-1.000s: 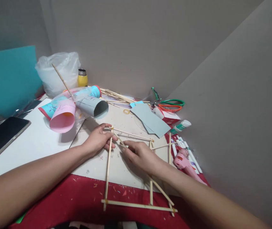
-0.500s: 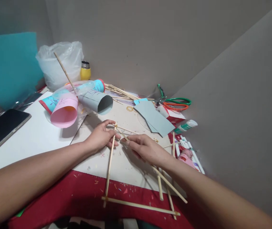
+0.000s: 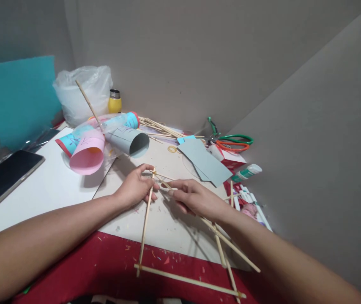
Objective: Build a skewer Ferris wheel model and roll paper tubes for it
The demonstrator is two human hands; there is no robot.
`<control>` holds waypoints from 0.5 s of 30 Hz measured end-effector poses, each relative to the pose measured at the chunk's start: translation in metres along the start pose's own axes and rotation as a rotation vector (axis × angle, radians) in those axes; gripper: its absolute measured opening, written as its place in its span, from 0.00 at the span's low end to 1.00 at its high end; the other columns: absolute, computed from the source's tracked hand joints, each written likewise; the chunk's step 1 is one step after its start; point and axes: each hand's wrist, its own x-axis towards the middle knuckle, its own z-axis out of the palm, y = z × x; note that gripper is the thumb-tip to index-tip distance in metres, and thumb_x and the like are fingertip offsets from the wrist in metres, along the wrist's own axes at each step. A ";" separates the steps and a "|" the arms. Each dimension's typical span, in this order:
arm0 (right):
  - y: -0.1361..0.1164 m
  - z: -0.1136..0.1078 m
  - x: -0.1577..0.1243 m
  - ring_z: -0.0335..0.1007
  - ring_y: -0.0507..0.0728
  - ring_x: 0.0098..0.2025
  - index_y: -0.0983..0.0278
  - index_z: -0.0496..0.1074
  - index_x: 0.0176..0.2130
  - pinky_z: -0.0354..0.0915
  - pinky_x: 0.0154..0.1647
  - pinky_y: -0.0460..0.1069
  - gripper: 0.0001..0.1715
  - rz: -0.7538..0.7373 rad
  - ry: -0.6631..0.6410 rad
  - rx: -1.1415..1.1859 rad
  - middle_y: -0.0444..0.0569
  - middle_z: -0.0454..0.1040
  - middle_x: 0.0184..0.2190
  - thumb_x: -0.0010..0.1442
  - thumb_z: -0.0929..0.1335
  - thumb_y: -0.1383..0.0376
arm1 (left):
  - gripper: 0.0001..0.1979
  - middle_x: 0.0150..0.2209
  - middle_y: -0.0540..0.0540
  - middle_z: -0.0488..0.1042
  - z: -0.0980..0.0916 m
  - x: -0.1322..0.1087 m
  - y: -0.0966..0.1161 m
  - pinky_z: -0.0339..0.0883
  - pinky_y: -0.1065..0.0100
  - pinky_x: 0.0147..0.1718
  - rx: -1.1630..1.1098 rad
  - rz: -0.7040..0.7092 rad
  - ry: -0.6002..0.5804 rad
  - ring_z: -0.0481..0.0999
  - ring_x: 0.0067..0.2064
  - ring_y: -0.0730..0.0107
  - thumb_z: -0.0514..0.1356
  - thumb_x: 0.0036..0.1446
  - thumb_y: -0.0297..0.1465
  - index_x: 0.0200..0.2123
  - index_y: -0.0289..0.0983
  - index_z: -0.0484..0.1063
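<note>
A frame of thin wooden sticks [image 3: 145, 232] stands over the white board, with brownish-yellow bindings at its corners. My left hand [image 3: 135, 188] is closed around its upper left corner, thumb and fingers on either side of the stick. Just to the right, my right hand [image 3: 195, 196] pinches a loose-looking wooden stick [image 3: 236, 248] that slants under the palm and out toward the lower right. This stick's tip points at the bound corner, close to my left fingertips. My right palm and forearm hide part of the frame.
Grey paper strips [image 3: 203, 162], a rubber band [image 3: 172, 148], scissors [image 3: 234, 141] and a glue tube [image 3: 247, 172] lie beyond my right hand. Paper cones [image 3: 87, 158] on a stick, a phone [image 3: 7, 179] and a plastic bag [image 3: 83, 97] are at left.
The slanted stick and the frame's lower right part have shifted a little right and down. The whole view has moved slightly; both hands keep their grips.
</note>
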 end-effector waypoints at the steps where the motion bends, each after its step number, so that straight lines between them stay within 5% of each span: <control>1: -0.001 -0.001 0.000 0.50 0.46 0.13 0.65 0.69 0.35 0.48 0.15 0.42 0.10 0.006 -0.010 -0.003 0.35 0.62 0.13 0.62 0.62 0.62 | 0.18 0.28 0.48 0.75 0.000 0.000 0.000 0.65 0.75 0.16 0.006 0.008 -0.001 0.75 0.20 0.71 0.54 0.56 0.21 0.51 0.37 0.60; 12: -0.006 -0.013 0.012 0.51 0.46 0.13 0.66 0.72 0.35 0.50 0.15 0.42 0.10 -0.007 -0.084 -0.017 0.37 0.62 0.12 0.57 0.63 0.65 | 0.22 0.27 0.49 0.74 0.000 0.003 -0.009 0.65 0.76 0.15 0.008 0.035 0.010 0.74 0.18 0.71 0.54 0.54 0.21 0.53 0.35 0.58; 15: -0.011 -0.017 0.014 0.54 0.47 0.14 0.67 0.70 0.44 0.52 0.18 0.43 0.16 -0.005 -0.060 -0.009 0.37 0.67 0.14 0.55 0.64 0.66 | 0.24 0.28 0.49 0.74 -0.001 0.003 -0.009 0.65 0.76 0.14 0.028 0.042 0.019 0.74 0.19 0.71 0.52 0.55 0.20 0.56 0.34 0.57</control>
